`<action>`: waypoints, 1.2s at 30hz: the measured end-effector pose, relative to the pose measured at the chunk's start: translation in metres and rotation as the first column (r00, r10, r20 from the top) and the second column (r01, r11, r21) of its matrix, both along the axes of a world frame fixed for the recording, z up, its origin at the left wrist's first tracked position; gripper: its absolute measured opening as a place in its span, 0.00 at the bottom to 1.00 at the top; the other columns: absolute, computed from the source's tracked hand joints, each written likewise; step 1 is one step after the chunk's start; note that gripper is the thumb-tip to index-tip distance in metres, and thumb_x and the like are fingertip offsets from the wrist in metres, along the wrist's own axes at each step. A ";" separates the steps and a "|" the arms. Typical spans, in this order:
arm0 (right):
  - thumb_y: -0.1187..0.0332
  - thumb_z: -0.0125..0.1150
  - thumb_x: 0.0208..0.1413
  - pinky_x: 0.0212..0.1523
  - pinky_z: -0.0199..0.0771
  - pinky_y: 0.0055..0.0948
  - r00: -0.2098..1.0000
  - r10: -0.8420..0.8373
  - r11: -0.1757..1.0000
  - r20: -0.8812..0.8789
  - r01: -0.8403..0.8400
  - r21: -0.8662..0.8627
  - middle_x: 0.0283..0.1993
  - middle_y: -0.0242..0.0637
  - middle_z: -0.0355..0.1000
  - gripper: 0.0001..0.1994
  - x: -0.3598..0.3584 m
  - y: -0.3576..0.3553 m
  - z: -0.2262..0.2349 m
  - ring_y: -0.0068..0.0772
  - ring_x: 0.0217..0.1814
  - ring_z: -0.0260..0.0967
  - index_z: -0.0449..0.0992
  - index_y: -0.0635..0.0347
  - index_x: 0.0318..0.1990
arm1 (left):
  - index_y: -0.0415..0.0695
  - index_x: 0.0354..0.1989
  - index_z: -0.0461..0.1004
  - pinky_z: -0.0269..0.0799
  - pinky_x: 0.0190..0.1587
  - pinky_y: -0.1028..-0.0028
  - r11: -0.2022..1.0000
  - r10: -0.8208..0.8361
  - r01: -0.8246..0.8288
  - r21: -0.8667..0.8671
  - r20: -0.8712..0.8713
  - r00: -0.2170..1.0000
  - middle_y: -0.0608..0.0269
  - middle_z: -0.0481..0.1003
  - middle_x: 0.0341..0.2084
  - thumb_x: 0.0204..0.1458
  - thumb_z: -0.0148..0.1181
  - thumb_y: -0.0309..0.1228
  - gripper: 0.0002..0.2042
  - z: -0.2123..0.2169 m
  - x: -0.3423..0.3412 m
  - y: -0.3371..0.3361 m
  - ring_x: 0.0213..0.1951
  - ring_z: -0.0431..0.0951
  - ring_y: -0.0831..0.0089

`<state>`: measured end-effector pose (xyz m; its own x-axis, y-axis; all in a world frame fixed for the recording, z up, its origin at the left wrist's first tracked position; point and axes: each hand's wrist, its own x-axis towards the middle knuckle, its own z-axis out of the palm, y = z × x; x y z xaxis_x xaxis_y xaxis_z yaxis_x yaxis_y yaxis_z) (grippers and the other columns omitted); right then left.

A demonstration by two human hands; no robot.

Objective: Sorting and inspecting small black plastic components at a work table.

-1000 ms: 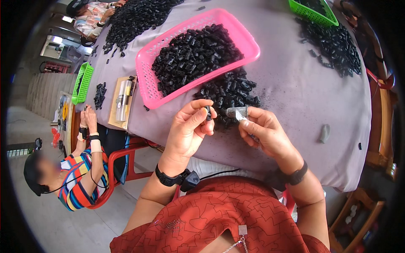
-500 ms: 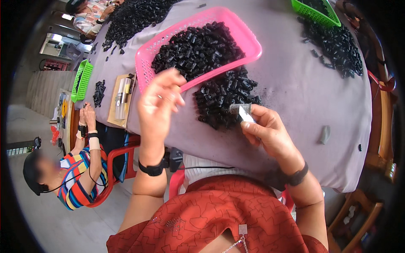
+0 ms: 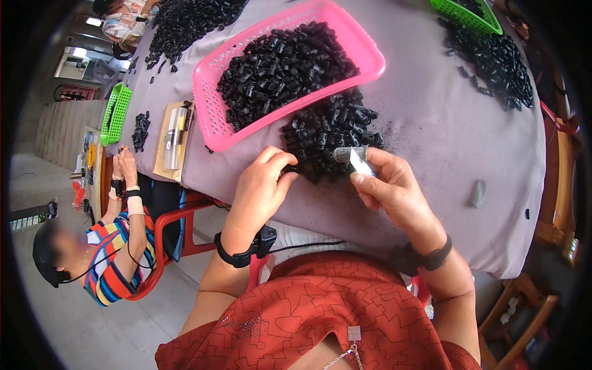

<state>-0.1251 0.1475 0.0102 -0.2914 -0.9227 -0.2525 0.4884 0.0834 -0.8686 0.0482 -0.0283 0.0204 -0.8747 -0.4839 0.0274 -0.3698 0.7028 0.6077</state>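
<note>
Pink basket (image 3: 216, 117): rectangular, perforated plastic, lying slantwise on the table, heaped with small black plastic parts (image 3: 280, 68).
Loose pile (image 3: 330, 132): more of the same black parts, lying on the cloth just below the pink basket's near edge.
Green baskets: one (image 3: 465, 12) at the far right edge of the table, another (image 3: 114, 114) at the left edge, both perforated.
Flat carton (image 3: 172, 139): tan, oblong, beside the pink basket's left end, with a clear tube-like item on it.
Table (image 3: 431, 117): covered in grey-lilac cloth; further black parts are scattered at the upper right and upper left.
Grey lump (image 3: 476, 192): small, alone on the cloth to the right of the hands.
Left hand (image 3: 262, 188): fingers curled and nearly closed, fingertips touching the near edge of the loose pile; whether a part is pinched between them cannot be told.
Right hand (image 3: 388, 188): closed around a small grey tool (image 3: 353, 157), thumb and fingers gripping it, held just beside the pile.
Co-worker (image 3: 117, 246): seated at the left in a striped top, hands at the table's edge.
</note>
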 end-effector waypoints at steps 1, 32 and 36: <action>0.70 0.60 0.58 0.20 0.55 0.14 1.000 0.000 1.000 0.000 0.000 0.001 0.23 0.20 0.63 0.05 0.000 0.001 0.000 0.10 0.21 0.57 0.72 0.60 0.38 | 0.37 0.39 0.73 0.64 0.28 0.77 1.000 0.003 -0.003 0.008 0.006 1.000 0.63 0.68 0.31 0.46 0.62 0.18 0.11 0.000 0.000 0.000 0.24 0.67 0.77; 0.71 0.62 0.57 0.38 0.61 0.16 0.980 0.188 0.977 -0.063 -0.194 -0.094 0.34 0.21 0.67 0.25 0.003 0.001 0.020 0.10 0.36 0.59 0.64 0.63 0.61 | 0.40 0.61 0.64 0.78 0.40 0.76 0.019 0.395 0.281 0.960 -0.265 0.879 0.64 0.75 0.38 0.57 0.57 0.23 0.22 -0.010 -0.015 0.022 0.39 0.78 0.76; 0.71 0.63 0.56 0.33 0.59 0.15 0.972 0.231 0.963 -0.045 -0.235 -0.131 0.31 0.20 0.66 0.25 0.003 0.001 0.011 0.09 0.33 0.56 0.64 0.62 0.61 | 0.42 0.61 0.65 0.79 0.39 0.76 -0.042 0.390 0.247 0.968 -0.211 0.896 0.64 0.75 0.40 0.55 0.60 0.24 0.23 -0.015 -0.018 0.025 0.39 0.78 0.76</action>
